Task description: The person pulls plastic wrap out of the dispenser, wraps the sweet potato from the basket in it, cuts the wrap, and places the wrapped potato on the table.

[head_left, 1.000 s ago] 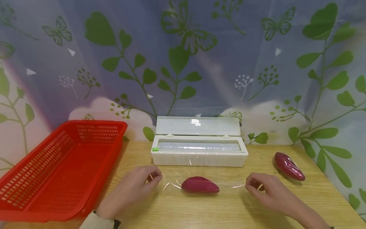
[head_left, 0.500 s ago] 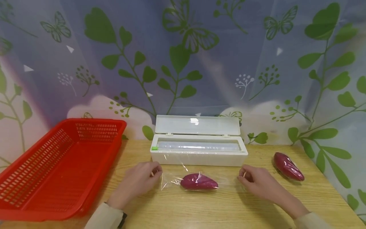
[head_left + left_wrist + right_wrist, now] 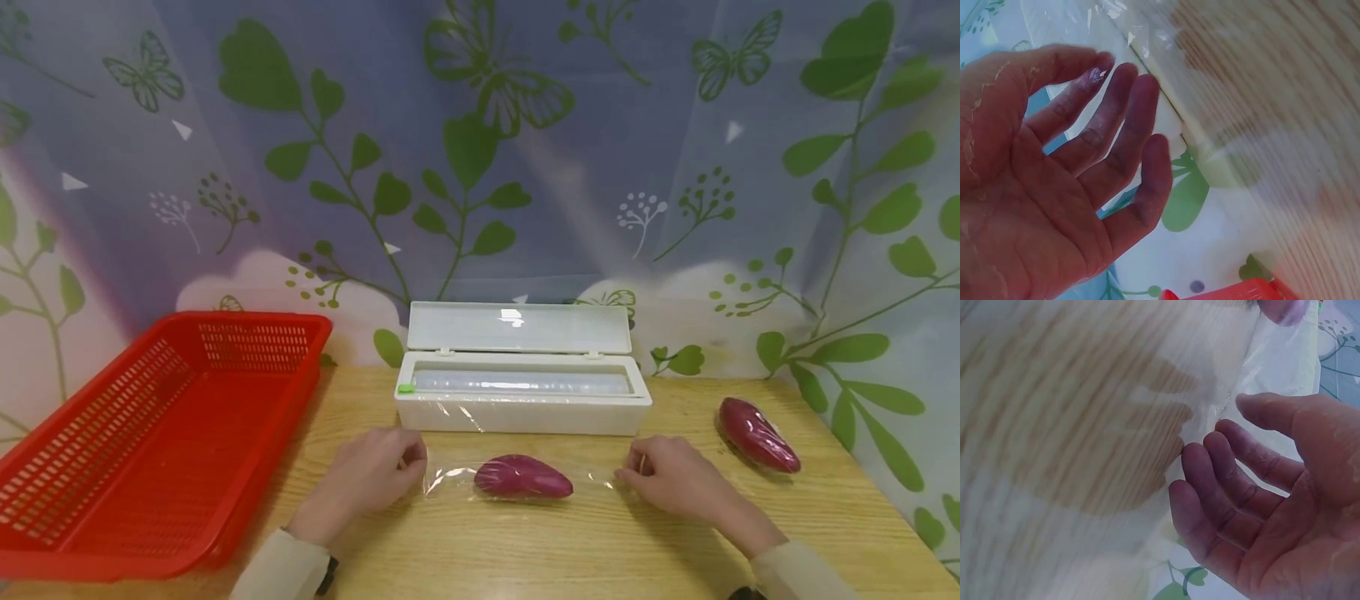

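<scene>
A smooth purple-red sweet potato [image 3: 522, 477] lies on the table between my hands, with clear plastic wrap [image 3: 450, 479] over and around it. My left hand [image 3: 375, 468] pinches the wrap's left end between thumb and forefinger; in the left wrist view, glossy film shows at the fingertips [image 3: 1100, 69]. On the other side my right hand [image 3: 675, 475] holds the right end, thumb and forefinger close together at a thin film edge. Just behind stands a white wrap dispenser [image 3: 525, 417], lid raised, with the film roll [image 3: 525, 382] inside.
A red plastic basket [image 3: 318, 350] stands on the left of the wooden table [image 3: 525, 558]. At the right lies a second, shiny purple-red sweet potato [image 3: 759, 435]. A leaf-patterned curtain [image 3: 570, 208] hangs behind the table.
My right hand has moved left, closer to the sweet potato. The film's glints over the potato and at its ends have shifted. The left hand has barely moved.
</scene>
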A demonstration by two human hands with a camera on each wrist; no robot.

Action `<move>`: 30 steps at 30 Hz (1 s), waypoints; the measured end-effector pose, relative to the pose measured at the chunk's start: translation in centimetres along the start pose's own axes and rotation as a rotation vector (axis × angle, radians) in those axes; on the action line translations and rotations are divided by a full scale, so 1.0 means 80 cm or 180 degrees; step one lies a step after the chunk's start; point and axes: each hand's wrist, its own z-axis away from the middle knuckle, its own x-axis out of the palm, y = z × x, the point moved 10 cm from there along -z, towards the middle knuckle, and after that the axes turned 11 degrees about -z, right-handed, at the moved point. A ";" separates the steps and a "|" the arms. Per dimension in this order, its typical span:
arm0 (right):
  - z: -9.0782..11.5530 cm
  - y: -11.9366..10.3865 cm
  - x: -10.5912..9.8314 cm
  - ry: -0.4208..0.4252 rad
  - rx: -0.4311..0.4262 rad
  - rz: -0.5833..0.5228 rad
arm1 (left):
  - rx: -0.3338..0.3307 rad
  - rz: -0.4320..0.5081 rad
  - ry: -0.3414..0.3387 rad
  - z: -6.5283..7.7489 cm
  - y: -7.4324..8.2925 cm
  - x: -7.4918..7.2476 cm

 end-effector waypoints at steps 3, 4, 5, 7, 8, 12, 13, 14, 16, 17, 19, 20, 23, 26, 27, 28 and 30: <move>0.000 0.003 -0.001 -0.0022 -0.0001 0.0024 | 0.0041 0.0020 -0.0071 0.000 -0.001 0.004; 0.001 0.003 -0.002 -0.0023 -0.0004 0.0028 | 0.0041 0.0033 -0.0098 0.000 -0.002 0.005; 0.001 0.004 -0.002 -0.0024 -0.0014 0.0033 | 0.0033 0.0048 -0.0127 -0.001 -0.003 0.006; 0.002 0.006 -0.004 -0.0025 -0.0050 0.0045 | 0.0022 0.0042 -0.0153 -0.001 -0.005 0.007; 0.003 0.008 -0.005 -0.0028 -0.0043 0.0038 | 0.0004 0.0044 -0.0179 -0.001 -0.007 0.007; 0.009 0.012 -0.011 -0.0017 -0.0062 0.0032 | -0.0022 -0.0099 -0.0122 0.005 -0.009 0.003; 0.011 0.012 -0.013 0.0001 -0.0066 0.0035 | -0.0006 -0.0188 -0.0045 0.007 -0.008 -0.001; 0.013 0.012 -0.015 0.0023 -0.0055 0.0028 | 0.0034 -0.0285 0.0060 0.009 -0.006 -0.007; 0.016 0.010 -0.021 0.0106 -0.0103 0.0046 | 0.0124 -0.0497 0.0331 0.015 0.002 -0.021; 0.018 0.007 -0.024 0.0162 -0.0145 0.0065 | 0.0184 -0.0608 0.0492 0.018 0.008 -0.030; 0.021 -0.001 -0.031 0.0315 -0.0274 0.0079 | 0.0342 -0.0730 0.0771 0.025 0.025 -0.045; 0.022 -0.007 -0.034 0.0393 -0.0349 0.0070 | 0.0447 -0.0727 0.0871 0.028 0.035 -0.051; 0.028 -0.035 -0.038 0.0607 -0.0801 -0.0058 | 0.0816 -0.0577 0.1034 0.036 0.069 -0.058; 0.038 -0.073 -0.033 0.0711 -0.1481 -0.0198 | 0.1142 -0.0322 0.0944 0.037 0.099 -0.052; 0.042 -0.086 -0.029 0.0717 -0.1711 -0.0215 | 0.1207 -0.0292 0.0892 0.037 0.106 -0.048; 0.046 -0.098 -0.024 0.0717 -0.1935 -0.0207 | 0.1263 -0.0273 0.0831 0.036 0.113 -0.042; 0.052 -0.118 -0.014 0.0708 -0.2268 -0.0130 | 0.1326 -0.0278 0.0685 0.034 0.123 -0.030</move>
